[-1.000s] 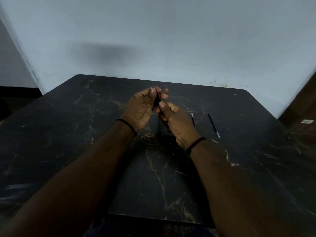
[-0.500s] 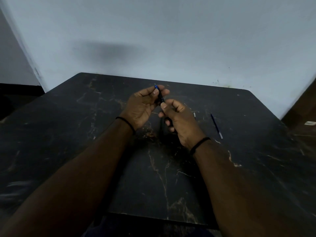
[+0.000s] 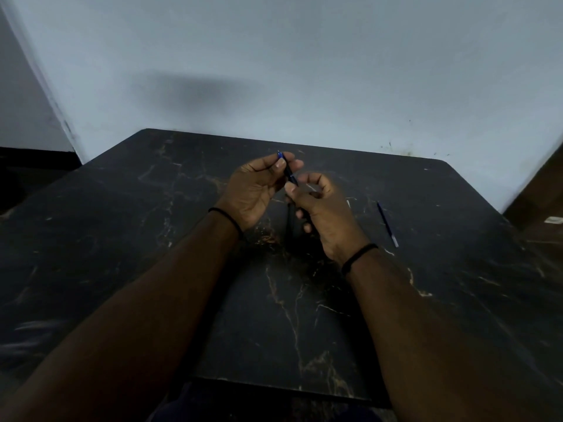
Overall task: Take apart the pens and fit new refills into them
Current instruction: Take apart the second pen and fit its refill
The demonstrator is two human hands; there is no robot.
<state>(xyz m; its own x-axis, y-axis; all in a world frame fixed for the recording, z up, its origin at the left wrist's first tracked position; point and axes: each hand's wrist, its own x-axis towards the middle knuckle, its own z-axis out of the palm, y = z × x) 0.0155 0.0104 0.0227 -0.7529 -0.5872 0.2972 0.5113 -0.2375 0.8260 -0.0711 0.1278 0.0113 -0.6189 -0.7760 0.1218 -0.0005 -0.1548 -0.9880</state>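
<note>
A dark pen [image 3: 289,175] with a blue tip points up and away over the middle of the black marble table [image 3: 122,239]. My left hand [image 3: 256,190] pinches its upper end between thumb and fingers. My right hand [image 3: 323,208] grips the lower barrel, which runs down behind the palm. A thin blue refill [image 3: 386,223] with a pale end lies flat on the table to the right of my right hand. A small pale sliver [image 3: 348,203] shows just past the right knuckles; what it belongs to I cannot tell.
The table's far edge meets a pale wall [image 3: 304,71]. A brown wooden surface [image 3: 539,202] stands at the right, beyond the table's corner. The near table edge [image 3: 274,388] is close to my body.
More of the pen's blue tip end now shows above my left fingers, and my right fingers have loosened outward. Both hands stay together at the table's middle.
</note>
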